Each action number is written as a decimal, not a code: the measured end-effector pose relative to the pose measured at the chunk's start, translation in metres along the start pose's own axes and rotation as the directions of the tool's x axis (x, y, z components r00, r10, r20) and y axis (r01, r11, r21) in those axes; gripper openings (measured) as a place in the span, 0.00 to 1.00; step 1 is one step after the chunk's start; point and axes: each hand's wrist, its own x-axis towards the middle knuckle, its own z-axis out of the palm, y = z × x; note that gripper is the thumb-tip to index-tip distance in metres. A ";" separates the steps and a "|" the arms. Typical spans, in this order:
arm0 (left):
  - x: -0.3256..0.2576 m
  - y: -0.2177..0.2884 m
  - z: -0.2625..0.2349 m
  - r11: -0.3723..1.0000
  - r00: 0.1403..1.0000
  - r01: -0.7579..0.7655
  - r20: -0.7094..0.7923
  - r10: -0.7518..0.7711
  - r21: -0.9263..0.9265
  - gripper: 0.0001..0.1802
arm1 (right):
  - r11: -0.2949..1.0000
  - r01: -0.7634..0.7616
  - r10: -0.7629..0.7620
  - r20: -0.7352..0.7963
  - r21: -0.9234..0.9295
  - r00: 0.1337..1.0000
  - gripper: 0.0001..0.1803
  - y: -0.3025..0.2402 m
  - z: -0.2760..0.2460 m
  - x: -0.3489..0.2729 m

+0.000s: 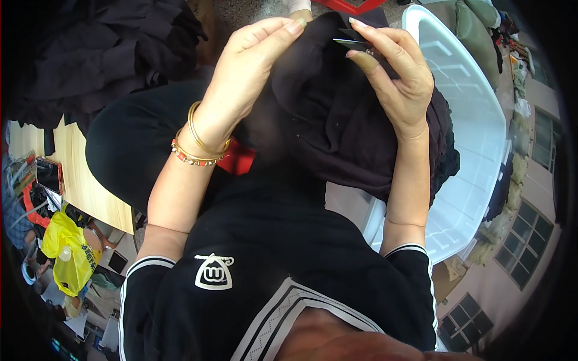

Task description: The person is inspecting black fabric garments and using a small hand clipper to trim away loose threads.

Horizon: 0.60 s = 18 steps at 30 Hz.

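Dark cloth (337,120), a deep brown-black, lies bunched across my lap and hangs over the side of a bin. My right hand (400,75) is closed on a small pair of thread snips (350,44). Their two blades stand a little apart and point left, above the cloth. Across from them, my left hand (250,66) is raised with thumb and forefinger pinched together beside the cloth's far edge. Whatever lies in that pinch is too small or hidden to make out.
A pale blue plastic bin (466,138) stands close on my right. More dark garments (96,66) are heaped at the far left, by a light wooden table (90,177). A yellow plastic bag (69,249) sits at the left. Something red (349,6) shows at the top.
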 end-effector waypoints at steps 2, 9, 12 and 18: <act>-0.002 -0.001 0.001 1.000 1.000 0.007 0.009 -0.007 0.017 0.14 | 1.000 0.009 -0.009 0.025 -0.010 1.000 0.21 -0.001 0.001 0.000; 0.000 -0.010 -0.002 0.953 0.994 -0.102 0.058 0.089 0.285 0.15 | 0.997 0.019 -0.012 0.088 -0.076 0.996 0.19 0.004 0.004 -0.003; 0.001 -0.014 -0.003 0.934 0.989 -0.148 0.073 0.131 0.326 0.15 | 0.997 0.010 0.000 0.118 -0.081 0.993 0.19 0.003 0.004 -0.003; 0.002 -0.017 -0.002 0.884 0.967 -0.254 0.100 0.234 0.393 0.16 | 0.995 0.006 0.013 0.197 -0.097 0.980 0.21 0.000 0.003 -0.005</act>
